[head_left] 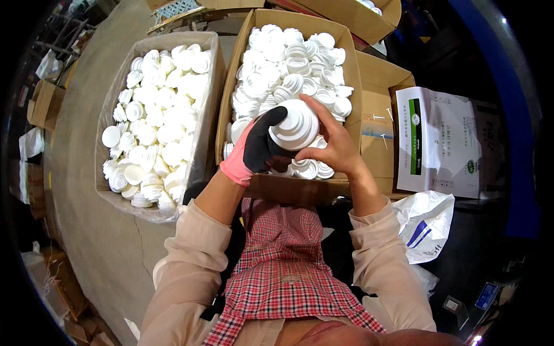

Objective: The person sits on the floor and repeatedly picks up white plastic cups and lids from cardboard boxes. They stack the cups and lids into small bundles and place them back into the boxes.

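A white stepped plastic disc [294, 125], made of rounds that narrow like tiers, is held up between my two hands over the middle carton. My left hand [259, 144], in a black and pink glove, is closed round its left side. From the right, my bare right hand [337, 141] curves about the disc, index finger at its upper edge and thumb at its lower edge. The middle carton [354, 75] below is heaped with similar white pieces [297, 63]. The palm sides of both hands are partly hidden.
To the left stands a carton lined with clear plastic [214, 81], full of cream-white pieces [156, 115]. An opened carton [378, 98] with a few small white T-shaped pieces sits on the right, beside a printed white carton flap [438, 141] and a white plastic bag [430, 222].
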A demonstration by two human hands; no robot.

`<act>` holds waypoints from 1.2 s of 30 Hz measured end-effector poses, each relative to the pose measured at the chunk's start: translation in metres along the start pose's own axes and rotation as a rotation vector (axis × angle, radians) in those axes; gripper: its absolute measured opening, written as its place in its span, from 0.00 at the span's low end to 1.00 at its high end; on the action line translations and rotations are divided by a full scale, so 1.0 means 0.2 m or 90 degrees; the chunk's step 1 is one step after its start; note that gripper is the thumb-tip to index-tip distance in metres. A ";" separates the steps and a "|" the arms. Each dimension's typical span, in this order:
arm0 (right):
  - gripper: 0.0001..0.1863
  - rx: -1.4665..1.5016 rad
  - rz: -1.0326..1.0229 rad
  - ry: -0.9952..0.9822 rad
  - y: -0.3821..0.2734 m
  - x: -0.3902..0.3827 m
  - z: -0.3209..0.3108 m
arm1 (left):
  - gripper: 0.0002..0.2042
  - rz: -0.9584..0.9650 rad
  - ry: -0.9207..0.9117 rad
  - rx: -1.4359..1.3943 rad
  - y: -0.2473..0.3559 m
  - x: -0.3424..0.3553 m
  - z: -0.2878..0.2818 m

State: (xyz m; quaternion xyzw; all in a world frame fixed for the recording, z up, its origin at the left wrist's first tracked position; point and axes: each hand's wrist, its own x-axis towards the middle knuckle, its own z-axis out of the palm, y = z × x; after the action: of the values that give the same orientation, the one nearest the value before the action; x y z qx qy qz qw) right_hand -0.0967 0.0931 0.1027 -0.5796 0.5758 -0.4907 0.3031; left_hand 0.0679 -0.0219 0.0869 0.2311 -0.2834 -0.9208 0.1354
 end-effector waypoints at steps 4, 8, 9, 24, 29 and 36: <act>0.48 0.082 0.058 0.061 0.02 -0.01 0.00 | 0.23 0.034 -0.095 -0.082 0.01 0.02 -0.05; 0.43 0.018 0.010 0.074 -0.01 0.00 -0.03 | 0.25 0.058 -0.127 -0.126 0.03 0.04 -0.06; 0.43 -0.017 -0.017 0.068 -0.02 0.00 -0.04 | 0.24 0.015 -0.157 -0.167 0.03 0.04 -0.06; 0.52 -0.215 -0.079 0.077 -0.07 -0.06 0.09 | 0.18 0.122 -0.048 0.170 -0.03 -0.04 0.00; 0.50 -0.149 -0.055 0.070 -0.09 -0.03 0.09 | 0.17 0.143 -0.007 0.218 -0.03 -0.05 0.00; 0.49 -0.149 -0.063 0.014 -0.07 -0.01 0.07 | 0.19 0.147 0.003 0.211 -0.09 -0.05 -0.07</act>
State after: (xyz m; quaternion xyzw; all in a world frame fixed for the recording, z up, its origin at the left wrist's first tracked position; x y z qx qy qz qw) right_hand -0.0786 0.0942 0.1104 -0.6335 0.6030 -0.4406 0.2021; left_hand 0.0824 -0.0105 0.0704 0.2181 -0.4552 -0.8395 0.2012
